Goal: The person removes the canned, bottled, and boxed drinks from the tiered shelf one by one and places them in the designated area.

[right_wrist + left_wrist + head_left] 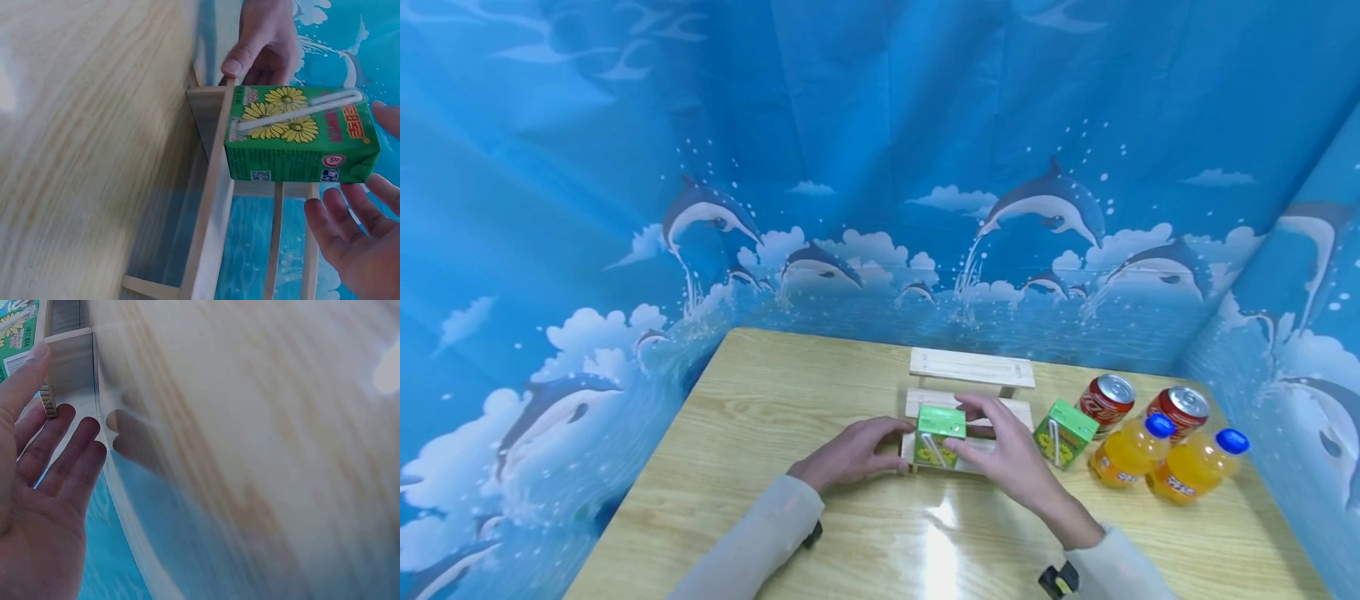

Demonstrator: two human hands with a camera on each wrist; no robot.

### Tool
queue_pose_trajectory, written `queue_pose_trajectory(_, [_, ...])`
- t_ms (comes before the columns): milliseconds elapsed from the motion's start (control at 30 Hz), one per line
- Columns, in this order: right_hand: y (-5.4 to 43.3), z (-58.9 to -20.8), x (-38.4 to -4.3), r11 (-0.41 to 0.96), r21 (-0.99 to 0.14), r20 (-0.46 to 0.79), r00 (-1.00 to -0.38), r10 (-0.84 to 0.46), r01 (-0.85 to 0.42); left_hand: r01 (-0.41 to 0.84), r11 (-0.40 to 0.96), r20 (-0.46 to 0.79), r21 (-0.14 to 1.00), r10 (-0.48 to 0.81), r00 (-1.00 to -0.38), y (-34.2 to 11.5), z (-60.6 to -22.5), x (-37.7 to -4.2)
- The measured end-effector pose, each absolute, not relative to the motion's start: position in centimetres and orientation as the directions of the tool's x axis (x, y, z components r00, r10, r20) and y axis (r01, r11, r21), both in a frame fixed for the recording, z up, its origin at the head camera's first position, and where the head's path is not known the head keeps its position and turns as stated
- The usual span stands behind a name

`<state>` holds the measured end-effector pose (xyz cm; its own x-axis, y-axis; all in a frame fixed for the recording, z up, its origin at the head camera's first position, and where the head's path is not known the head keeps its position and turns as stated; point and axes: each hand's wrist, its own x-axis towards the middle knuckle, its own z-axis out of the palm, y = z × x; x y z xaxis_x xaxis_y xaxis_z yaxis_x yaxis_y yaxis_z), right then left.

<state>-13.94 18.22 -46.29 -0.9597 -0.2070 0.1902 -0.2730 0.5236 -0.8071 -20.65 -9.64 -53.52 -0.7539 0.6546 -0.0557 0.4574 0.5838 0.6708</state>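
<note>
A green drink carton [941, 422] with yellow flowers and a white straw stands upright on the lowest step of a stepped wooden rack [972, 367]. Around its right side my right hand [1004, 446] spreads its fingers. In the right wrist view, the thumb [385, 117] is apart from the carton [300, 134], and fingertips lie close beside it; whether they touch it is unclear. My left hand [859, 450] pinches the left end of the rack's front board between thumb and forefinger. In the left wrist view its other fingers [78, 447] stretch out loosely.
To the rack's right stand another green carton [1064, 433], two red cans [1107, 402] and two orange drink bottles [1131, 452] with blue caps. All are on a light wooden table [760, 400]. A blue dolphin-print curtain [850, 167] hangs behind it.
</note>
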Motion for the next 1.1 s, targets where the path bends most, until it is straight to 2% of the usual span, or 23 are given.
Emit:
queue_pose_trajectory(200, [17.93,-46.76,-14.00,0.517,-0.803,0.223,-0.954,-0.200,-0.296,0.460,0.578,-0.050,0.674,0.657,-0.752,-9.62,-53.55,-20.71])
queue_pose_trajectory(533, [17.63,-46.85,-14.08,0.445,-0.861,0.185,-0.966,-0.179,-0.247,0.458,0.572,-0.053,0.681,0.662,-0.748,-9.66,-53.37,-20.62])
queue_pose_trajectory(1100, [17.37,-47.18,-14.11,0.411,-0.880,0.188,-0.969,-0.158,-0.238,0.458,0.575,-0.053,0.678,0.660,-0.750,-9.70,-53.45,-20.61])
